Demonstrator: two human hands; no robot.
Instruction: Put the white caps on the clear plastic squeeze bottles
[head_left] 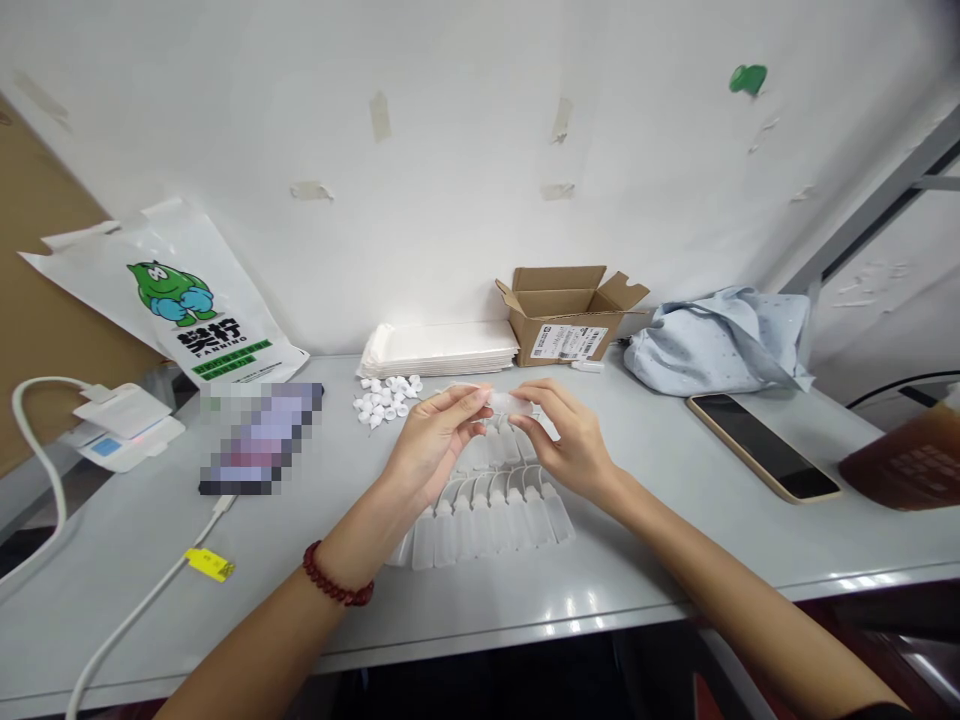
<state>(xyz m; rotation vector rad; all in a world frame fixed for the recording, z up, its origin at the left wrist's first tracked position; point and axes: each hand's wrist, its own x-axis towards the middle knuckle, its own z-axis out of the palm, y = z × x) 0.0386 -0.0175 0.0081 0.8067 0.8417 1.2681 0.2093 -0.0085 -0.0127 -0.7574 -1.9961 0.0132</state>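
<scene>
Both hands meet above the table around one small translucent plastic bottle (511, 403), held roughly level. My right hand (564, 432) is closed on the bottle's body, thumb below and fingers above. At the other end, my left hand (442, 435) pinches the bottle's neck end; its fingers hide whether a cap sits there. Under the hands lie rows of similar translucent bottles (491, 525), side by side, with thin curved spouts at their tops. To the left of my left hand is a loose pile of small white caps (386, 402).
Behind stand a stack of white flat packs (442, 348) and an open cardboard box (570, 315). A pale blue cloth bag (712, 345), a phone (761, 445) and a drink cup (911, 460) are right. Left are a blurred-out phone (262, 440), its cable (142, 600) and a printed bag (202, 300).
</scene>
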